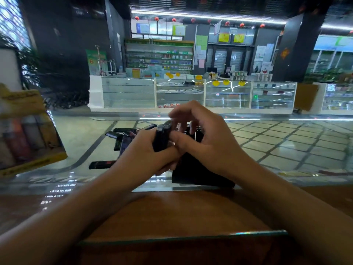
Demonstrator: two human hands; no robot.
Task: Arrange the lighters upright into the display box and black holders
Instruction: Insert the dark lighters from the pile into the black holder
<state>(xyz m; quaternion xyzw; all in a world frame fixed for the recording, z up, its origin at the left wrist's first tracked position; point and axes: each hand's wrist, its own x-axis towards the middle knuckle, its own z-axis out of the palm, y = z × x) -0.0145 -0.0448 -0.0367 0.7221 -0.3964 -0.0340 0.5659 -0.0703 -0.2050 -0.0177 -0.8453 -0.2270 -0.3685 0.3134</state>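
Over a wooden counter edge, the left hand grips dark lighters upright, the right hand pinches their tops with curled fingers above a black holder, loose lighters and the yellow display box lying leftward.

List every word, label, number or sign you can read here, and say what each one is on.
None can be read for certain.
Yellow display box: dark print on its top flap and front strip, too blurred.
Green floor sign: a red mark that may be "6", not certain.
Yellow papers on the far glass: too small.
Loose lighters and the black holder: no readable print.
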